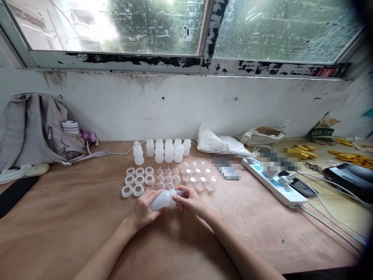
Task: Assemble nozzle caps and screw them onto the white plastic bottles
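Head view: skew risk
Left hand [143, 206] cups bottle [162, 200], right hand [190, 200] pinches probably the teat [178, 192]; crooked push could tilt it.

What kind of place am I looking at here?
Probably a small, worn workroom: frosted white plastic bottles and translucent white plastic rings stand sorted on the reddish-brown wooden table, beside a long white power strip, under a window frame with peeling black-and-white paint.

Smooth, frosted matt plastic on the bottles [169, 153]; clear glossy plastic on the caps [200, 186]; slightly sheeny brown wood-look tabletop [87, 217]; matt grey cloth backpack [35, 128]; smooth white plastic power strip [284, 194]; crinkled, glossy plastic bag [208, 140]; rough, flaking paint on the window frame [140, 60]
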A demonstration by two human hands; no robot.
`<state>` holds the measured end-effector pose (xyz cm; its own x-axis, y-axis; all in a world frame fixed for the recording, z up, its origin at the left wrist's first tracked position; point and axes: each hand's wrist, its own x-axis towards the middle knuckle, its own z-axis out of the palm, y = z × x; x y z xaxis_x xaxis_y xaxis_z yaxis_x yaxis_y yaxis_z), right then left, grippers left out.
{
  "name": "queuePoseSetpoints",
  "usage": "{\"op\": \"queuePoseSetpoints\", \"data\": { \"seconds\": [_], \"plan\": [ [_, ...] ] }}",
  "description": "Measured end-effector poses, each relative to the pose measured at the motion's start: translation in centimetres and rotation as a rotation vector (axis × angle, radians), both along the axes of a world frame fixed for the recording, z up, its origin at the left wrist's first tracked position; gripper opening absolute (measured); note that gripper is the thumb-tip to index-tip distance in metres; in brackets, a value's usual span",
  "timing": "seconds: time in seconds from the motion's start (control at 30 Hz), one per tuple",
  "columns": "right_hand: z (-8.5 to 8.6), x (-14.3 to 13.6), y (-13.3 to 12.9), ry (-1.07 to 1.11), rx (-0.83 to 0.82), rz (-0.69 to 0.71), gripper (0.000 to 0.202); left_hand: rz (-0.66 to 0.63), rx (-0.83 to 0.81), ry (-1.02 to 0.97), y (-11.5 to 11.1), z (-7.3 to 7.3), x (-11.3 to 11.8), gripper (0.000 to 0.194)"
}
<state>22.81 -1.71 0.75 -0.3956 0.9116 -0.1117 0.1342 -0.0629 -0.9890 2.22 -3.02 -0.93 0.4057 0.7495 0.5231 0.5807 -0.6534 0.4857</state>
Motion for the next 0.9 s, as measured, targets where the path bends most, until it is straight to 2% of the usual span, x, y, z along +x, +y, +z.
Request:
{"op": "queuePoseSetpoints", "data": {
  "seconds": [0.1, 0.17, 0.27, 0.4, 0.5, 0.6, 0.67, 0.8, 0.9],
  "plan": [
    [-0.6, -0.2, -0.1, -0.097, 0.055, -0.086, 0.035, -0.008, 0.056, 0.020, -0.2, 0.0, -0.1, 0.046],
    [-0.5, -0.3, -0.2, -0.108, 0.068, -0.096, 0.037, -0.003, -0.014, -0.038, -0.5, 0.2, 0.2, 0.045],
    [0.3, -0.3, -0.5, -0.018, 0.054, -0.042, 0.035, -0.047, -0.365, -0.219, -1.0, 0.7, 1.1, 0.044],
    [1.4, 0.0, -1.1, 0.123, 0.155, -0.031, 0.037, -0.257, -0.922, -0.534, -1.6, 1.4, 2.3, 0.034],
    [1.7, 0.1, -1.6, 0.102, 0.284, -0.039, 0.037, -0.385, -1.185, -0.767, -2.0, 1.6, 2.9, 0.034],
    [1.5, -0.1, -1.9, -0.003, 0.420, -0.067, 0.031, -0.436, -1.342, -0.839, -2.4, 1.6, 3.1, 0.035],
    [1.3, -0.2, -1.9, -0.063, 0.463, -0.137, 0.026, -0.415, -1.310, -0.767, -2.5, 1.5, 3.3, 0.035],
    [1.0, -0.4, -1.9, -0.127, 0.488, -0.222, 0.022, -0.228, -0.932, -0.532, -2.6, 1.8, 3.7, 0.033],
    [0.8, -0.4, -2.0, -0.145, 0.534, -0.216, 0.019, -0.199, -0.759, -0.371, -2.8, 2.3, 3.6, 0.036]
  ]
}}
